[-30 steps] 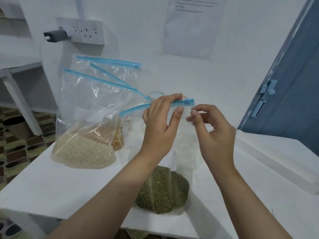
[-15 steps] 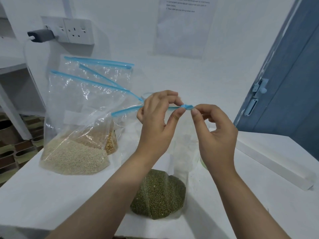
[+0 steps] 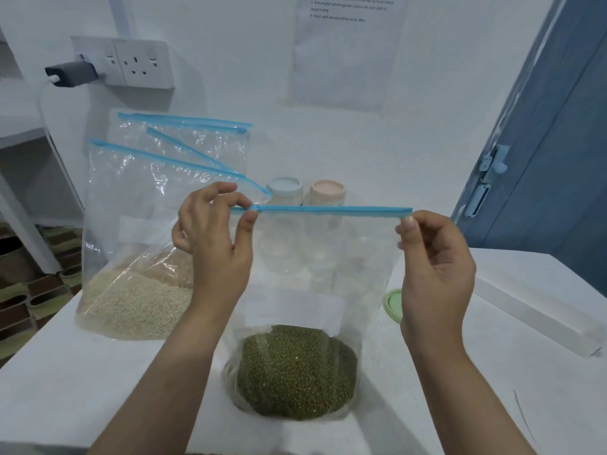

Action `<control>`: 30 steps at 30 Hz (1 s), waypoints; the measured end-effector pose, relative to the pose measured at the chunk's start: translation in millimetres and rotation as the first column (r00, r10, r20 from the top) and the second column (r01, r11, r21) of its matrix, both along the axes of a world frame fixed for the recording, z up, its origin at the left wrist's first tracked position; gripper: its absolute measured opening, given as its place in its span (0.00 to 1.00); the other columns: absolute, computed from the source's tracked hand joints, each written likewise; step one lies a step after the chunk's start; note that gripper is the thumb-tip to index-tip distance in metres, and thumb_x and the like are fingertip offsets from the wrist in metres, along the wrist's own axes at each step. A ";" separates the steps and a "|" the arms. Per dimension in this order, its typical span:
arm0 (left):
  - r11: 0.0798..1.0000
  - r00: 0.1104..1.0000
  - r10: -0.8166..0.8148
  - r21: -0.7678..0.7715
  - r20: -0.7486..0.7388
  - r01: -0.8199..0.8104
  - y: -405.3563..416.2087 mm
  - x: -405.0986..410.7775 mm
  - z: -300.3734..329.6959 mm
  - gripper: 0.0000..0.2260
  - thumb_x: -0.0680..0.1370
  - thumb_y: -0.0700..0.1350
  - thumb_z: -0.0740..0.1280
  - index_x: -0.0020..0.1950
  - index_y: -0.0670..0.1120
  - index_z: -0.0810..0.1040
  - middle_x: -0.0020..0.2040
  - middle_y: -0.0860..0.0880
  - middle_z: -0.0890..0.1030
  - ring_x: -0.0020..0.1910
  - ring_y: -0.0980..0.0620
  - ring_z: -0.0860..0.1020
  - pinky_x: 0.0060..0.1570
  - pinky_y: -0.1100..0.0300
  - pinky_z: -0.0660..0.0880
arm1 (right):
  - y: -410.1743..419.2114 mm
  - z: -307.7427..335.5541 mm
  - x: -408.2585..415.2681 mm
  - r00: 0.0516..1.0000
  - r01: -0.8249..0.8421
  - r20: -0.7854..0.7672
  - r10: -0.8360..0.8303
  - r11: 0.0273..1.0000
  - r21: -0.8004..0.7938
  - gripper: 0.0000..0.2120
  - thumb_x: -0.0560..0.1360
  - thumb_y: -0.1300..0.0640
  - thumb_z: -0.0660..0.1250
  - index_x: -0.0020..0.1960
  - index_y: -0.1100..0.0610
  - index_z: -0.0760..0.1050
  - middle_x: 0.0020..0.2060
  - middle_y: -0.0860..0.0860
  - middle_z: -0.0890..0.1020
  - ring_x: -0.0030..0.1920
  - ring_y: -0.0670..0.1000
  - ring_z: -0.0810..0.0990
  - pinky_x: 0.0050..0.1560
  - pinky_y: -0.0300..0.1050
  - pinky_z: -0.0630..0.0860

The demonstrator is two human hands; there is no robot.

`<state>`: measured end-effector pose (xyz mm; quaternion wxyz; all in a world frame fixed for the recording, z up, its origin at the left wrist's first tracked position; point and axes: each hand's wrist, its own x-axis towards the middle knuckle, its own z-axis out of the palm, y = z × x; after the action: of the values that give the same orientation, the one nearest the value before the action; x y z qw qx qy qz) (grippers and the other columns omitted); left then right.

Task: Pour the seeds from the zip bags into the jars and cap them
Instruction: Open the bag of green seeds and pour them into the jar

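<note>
A clear zip bag of green seeds (image 3: 295, 369) stands upright on the white table (image 3: 82, 382) in front of me. Its blue zip strip (image 3: 328, 209) is stretched flat between my hands. My left hand (image 3: 213, 238) pinches the strip's left end. My right hand (image 3: 433, 261) pinches the right corner. Behind the bag stand two clear jars, one with a pale blue cap (image 3: 284, 187) and one with a pink cap (image 3: 327, 189). A green lid (image 3: 392, 303) shows beside my right hand, partly hidden.
To the left lean several more zip bags; the front one holds pale seeds (image 3: 131, 310). A wall socket with a grey plug (image 3: 72, 73) is above them. A long white box (image 3: 538, 310) lies at the right, by a blue door (image 3: 558, 159).
My hands have moved apart along the blue zip strip, the right one sliding to the bag's right corner. The bag now hangs flat and wide, and the two jars show behind it.
</note>
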<state>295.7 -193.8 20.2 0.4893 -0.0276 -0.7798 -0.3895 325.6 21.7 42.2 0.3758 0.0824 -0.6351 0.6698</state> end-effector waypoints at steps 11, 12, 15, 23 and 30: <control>0.991 1.000 0.011 0.133 0.021 -0.014 -39.3 2.1 -0.7 0.03 0.83 0.53 0.60 0.55 0.56 0.71 0.60 0.62 0.76 0.65 0.61 0.70 0.68 0.54 0.59 | 0.2 -8.5 1.6 0.997 0.039 0.068 -0.027 0.981 -0.191 0.06 0.81 0.57 0.66 0.47 0.47 0.77 0.41 0.45 0.80 0.45 0.44 0.77 0.54 0.41 0.75; 0.977 0.998 -0.058 0.207 0.002 0.056 -36.9 3.3 -0.3 0.01 0.84 0.51 0.61 0.54 0.56 0.70 0.59 0.61 0.78 0.63 0.62 0.73 0.68 0.55 0.64 | -0.4 -9.3 1.9 0.997 0.042 0.071 -0.029 0.981 -0.190 0.06 0.81 0.57 0.66 0.47 0.48 0.77 0.41 0.45 0.80 0.46 0.44 0.77 0.54 0.42 0.75; 0.910 0.981 -0.176 0.367 -0.078 0.192 -24.5 8.3 0.7 0.06 0.84 0.43 0.61 0.51 0.54 0.69 0.54 0.55 0.83 0.44 0.68 0.78 0.47 0.74 0.72 | -2.2 -9.5 3.1 0.997 0.041 0.071 -0.028 0.980 -0.196 0.05 0.81 0.57 0.66 0.48 0.49 0.77 0.41 0.46 0.80 0.46 0.45 0.77 0.56 0.45 0.75; 0.750 0.943 -0.296 0.575 -0.149 0.326 -16.5 2.6 6.0 0.04 0.86 0.42 0.56 0.54 0.50 0.67 0.53 0.53 0.82 0.44 0.57 0.82 0.54 0.62 0.76 | -8.4 -5.9 5.9 0.999 0.019 0.052 -0.011 0.987 -0.157 0.04 0.82 0.56 0.63 0.50 0.49 0.75 0.44 0.45 0.85 0.52 0.49 0.80 0.63 0.56 0.74; 0.638 0.906 -0.357 0.648 -0.229 0.415 -10.0 5.9 14.9 0.05 0.86 0.41 0.55 0.55 0.49 0.70 0.45 0.53 0.79 0.40 0.57 0.81 0.51 0.59 0.78 | -14.9 -8.5 5.9 0.993 -0.019 0.115 0.024 0.999 -0.044 0.14 0.84 0.53 0.59 0.67 0.40 0.69 0.51 0.46 0.84 0.53 0.47 0.82 0.66 0.56 0.74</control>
<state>301.5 -203.8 35.0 0.4001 -0.0269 -0.5366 -0.7425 331.5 6.8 33.7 0.3327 0.0423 -0.6405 0.6909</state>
